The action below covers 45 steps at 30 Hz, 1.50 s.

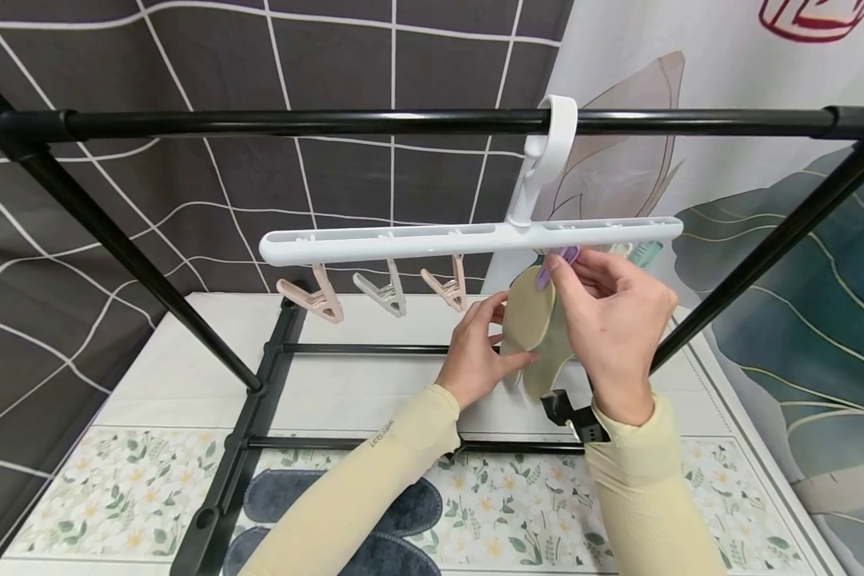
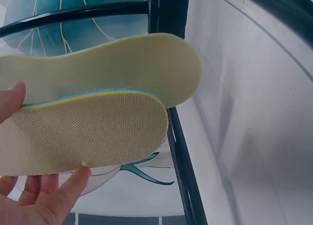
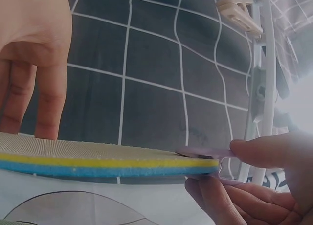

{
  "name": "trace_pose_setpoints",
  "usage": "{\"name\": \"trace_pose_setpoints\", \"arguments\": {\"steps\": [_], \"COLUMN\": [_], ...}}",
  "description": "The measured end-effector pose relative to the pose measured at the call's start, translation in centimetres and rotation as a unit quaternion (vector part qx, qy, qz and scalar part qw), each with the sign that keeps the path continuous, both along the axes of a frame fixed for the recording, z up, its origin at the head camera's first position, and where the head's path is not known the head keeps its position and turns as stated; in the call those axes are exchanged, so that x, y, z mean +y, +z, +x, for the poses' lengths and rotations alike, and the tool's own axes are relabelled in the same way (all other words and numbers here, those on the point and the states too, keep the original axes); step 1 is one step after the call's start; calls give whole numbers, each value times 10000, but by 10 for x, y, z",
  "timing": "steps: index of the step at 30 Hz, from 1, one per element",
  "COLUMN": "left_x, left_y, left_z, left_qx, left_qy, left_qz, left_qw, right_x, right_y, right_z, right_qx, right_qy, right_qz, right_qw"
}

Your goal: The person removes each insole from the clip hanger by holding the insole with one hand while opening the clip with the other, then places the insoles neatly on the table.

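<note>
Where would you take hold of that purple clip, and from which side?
Probably by the two handle ends of the purple clip, from the side away from the insole: they stick out past its edge, spread apart, leaving room for thumb and fingers to squeeze.

A flat white surface [image 1: 212, 336], bearing a floral-printed band [image 1: 137, 488] of pale blossoms and green leaves, spreads beneath everything; whether it is a counter or the floor cannot be told. A black tubular rack [image 1: 218, 488] stands on it, two thin black crossbars [image 1: 360, 350] running from its left foot bar. Two elongated blue-grey, plush-looking sole-shaped pads [image 1: 281, 492] lie side by side on the surface, partly hidden from view. The rack's top rail [image 1: 295, 122] carries a white plastic hanger [image 1: 403, 242], its hook over the rail.
</note>
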<state>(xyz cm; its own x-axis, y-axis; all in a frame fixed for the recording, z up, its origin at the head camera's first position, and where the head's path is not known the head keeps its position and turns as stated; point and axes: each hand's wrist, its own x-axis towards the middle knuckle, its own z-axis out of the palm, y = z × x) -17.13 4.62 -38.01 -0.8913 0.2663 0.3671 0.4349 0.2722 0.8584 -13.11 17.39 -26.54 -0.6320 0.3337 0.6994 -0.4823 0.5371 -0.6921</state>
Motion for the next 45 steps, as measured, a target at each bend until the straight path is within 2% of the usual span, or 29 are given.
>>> {"name": "trace_pose_setpoints", "arguments": {"steps": [27, 32, 45], "left_x": [-4, -6, -11], "left_y": [0, 1, -6], "left_z": [1, 2, 1], "left_qx": [-139, -270, -257], "left_qy": [-95, -154, -122], "left_qz": [75, 99, -99], "left_qw": [9998, 9995, 9995], "right_x": [0, 0, 2], "right_y": [2, 3, 2], "right_z": [-2, -3, -2], "right_qx": [92, 85, 123], "right_qy": [-124, -160, -148], "right_qz": [130, 142, 259], "right_qw": [9998, 9997, 9995]}}
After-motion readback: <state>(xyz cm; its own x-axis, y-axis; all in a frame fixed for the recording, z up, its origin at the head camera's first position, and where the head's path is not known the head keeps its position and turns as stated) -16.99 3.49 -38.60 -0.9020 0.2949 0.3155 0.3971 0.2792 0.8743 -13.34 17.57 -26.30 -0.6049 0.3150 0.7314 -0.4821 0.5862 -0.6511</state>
